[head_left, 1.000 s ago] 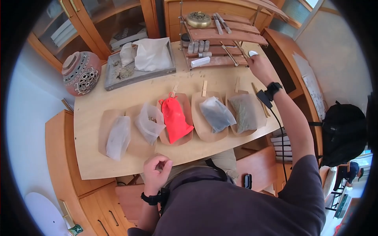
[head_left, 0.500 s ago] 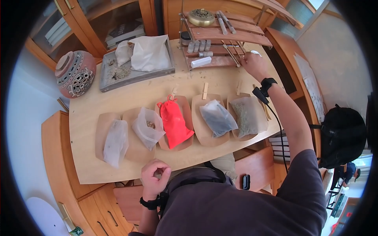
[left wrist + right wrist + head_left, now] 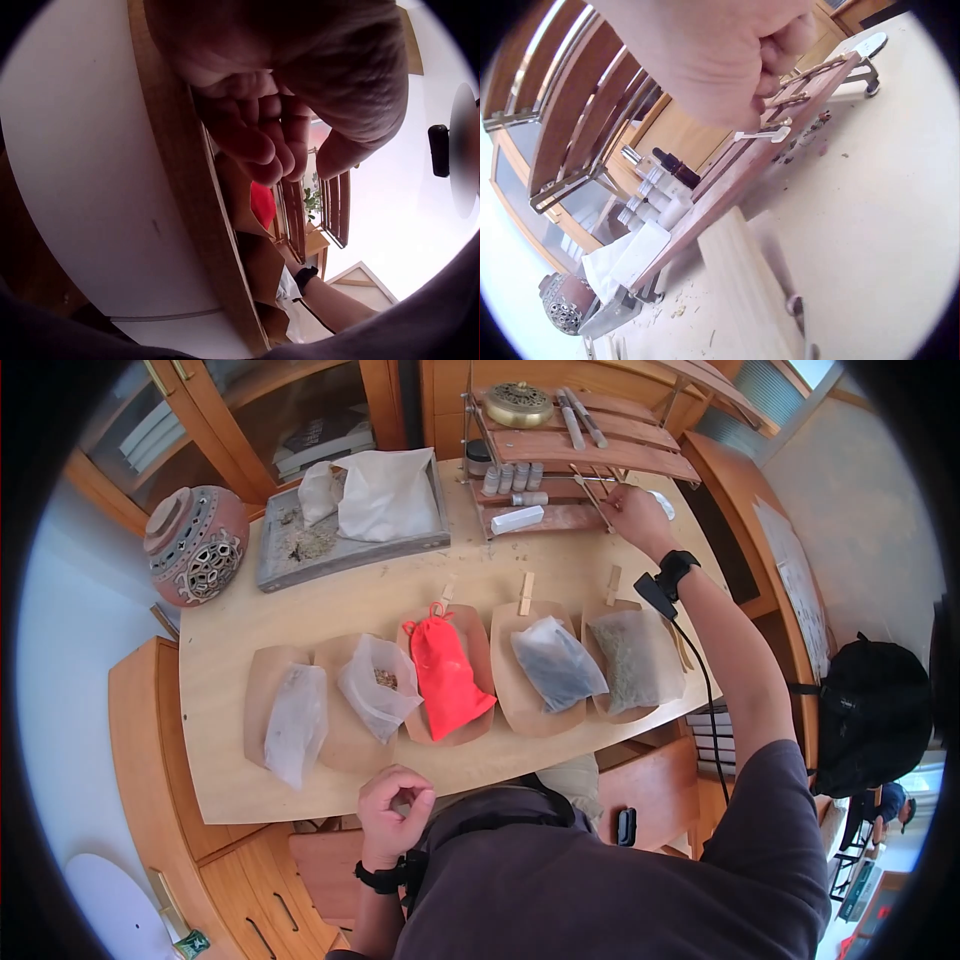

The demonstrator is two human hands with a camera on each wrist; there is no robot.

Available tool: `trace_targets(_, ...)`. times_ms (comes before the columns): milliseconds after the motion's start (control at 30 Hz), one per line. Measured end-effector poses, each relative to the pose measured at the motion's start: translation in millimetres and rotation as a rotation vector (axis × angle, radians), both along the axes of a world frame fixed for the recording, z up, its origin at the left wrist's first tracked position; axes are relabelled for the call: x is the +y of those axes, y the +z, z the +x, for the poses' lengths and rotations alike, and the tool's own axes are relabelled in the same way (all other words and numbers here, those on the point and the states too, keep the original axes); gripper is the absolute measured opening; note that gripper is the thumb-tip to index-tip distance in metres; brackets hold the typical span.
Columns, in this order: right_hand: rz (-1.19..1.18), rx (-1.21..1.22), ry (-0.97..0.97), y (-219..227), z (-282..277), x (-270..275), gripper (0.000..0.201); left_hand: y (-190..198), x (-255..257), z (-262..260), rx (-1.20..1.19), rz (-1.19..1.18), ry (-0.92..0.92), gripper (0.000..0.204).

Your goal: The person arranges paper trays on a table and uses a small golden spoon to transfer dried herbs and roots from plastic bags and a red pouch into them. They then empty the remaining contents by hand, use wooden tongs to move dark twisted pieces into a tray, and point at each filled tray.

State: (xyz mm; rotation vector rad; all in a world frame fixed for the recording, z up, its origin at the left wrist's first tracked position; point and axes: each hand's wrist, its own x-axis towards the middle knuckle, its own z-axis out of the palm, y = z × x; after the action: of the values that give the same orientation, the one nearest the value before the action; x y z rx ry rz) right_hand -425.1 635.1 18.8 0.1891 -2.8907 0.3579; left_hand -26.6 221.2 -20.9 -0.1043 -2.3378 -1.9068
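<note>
At the right end of the lower shelf of the slatted wooden rack (image 3: pixel 570 518), my right hand (image 3: pixel 640 520) bends its fingers over several thin brass-coloured tools (image 3: pixel 791 99). It pinches one of them; the thumb and palm hide most of the grip in the right wrist view. A small white flat-ended piece (image 3: pixel 765 136) shows just below the hand. My left hand (image 3: pixel 396 800) hovers by the table's front edge, fingers loosely curled, nothing in them. Beyond it lie a red drawstring pouch (image 3: pixel 447 670) and white mesh bags (image 3: pixel 297 725) on brown paper trays (image 3: pixel 262 690).
A brass censer (image 3: pixel 518 405) and two tubes stand on the rack's upper shelf. Small bottles (image 3: pixel 512 478) and a white block (image 3: pixel 517 520) are below. A grey tray (image 3: pixel 350 558) and pierced pot (image 3: pixel 197 545) sit back left. A white disc (image 3: pixel 664 506) lies beside the rack.
My right hand has shifted left along the lower shelf, toward the thin tools, uncovering more of the white disc. The left hand has stayed almost still.
</note>
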Motion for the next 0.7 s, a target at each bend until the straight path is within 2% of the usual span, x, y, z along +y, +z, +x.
trace_targets(500,0.022,-0.005,-0.076,-3,-20,-13,0.031,0,0,0,0.002,0.001,-0.004,0.005)
trace_targets(633,-0.045,-0.154,-0.036,39,15,-22,0.034,0,-2,0,0.013,-0.004,-0.018,0.006)
trace_targets(700,-0.183,-0.182,0.026,43,42,-13,0.033,-1,-2,0,0.026,0.003,-0.018,0.006)
